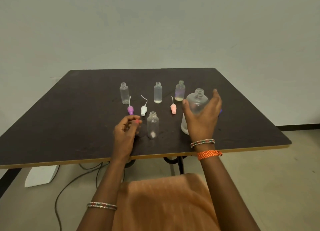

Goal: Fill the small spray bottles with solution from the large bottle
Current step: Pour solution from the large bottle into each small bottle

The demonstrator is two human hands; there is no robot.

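i see the dark counter (72, 113) in front of me with four small clear bottles standing upright on it, all uncapped. the far left bottle (124, 93) stands alone and looks empty; the middle far bottle (158, 92) and the far right bottle (180, 90) each show a thin pale layer at the bottom. the near bottle (152, 124) stands closest to me, just beside my left hand (125, 132), with something whitish low inside it that i cannot make out. three spray tops lie on the counter between the far row and the near bottle, each with its thin tube pointing away from me: a purple spray top (130, 110), a white spray top (143, 110) and a pink spray top (173, 108). my right hand (201, 120) is lifted above the counter with thumb and fingers curled around the large bottle (197, 101), which is clear, upright and open at the neck; i cannot tell how much liquid is in it. a pale ribbed object (184, 127) sits on the counter, mostly hidden behind that hand. my left hand hovers low over the counter with its fingers curled in, thumb meeting fingertips; whether it pinches anything i cannot tell. both wrists carry beaded bangles, and an orange braided band (208, 154) wraps the right wrist.
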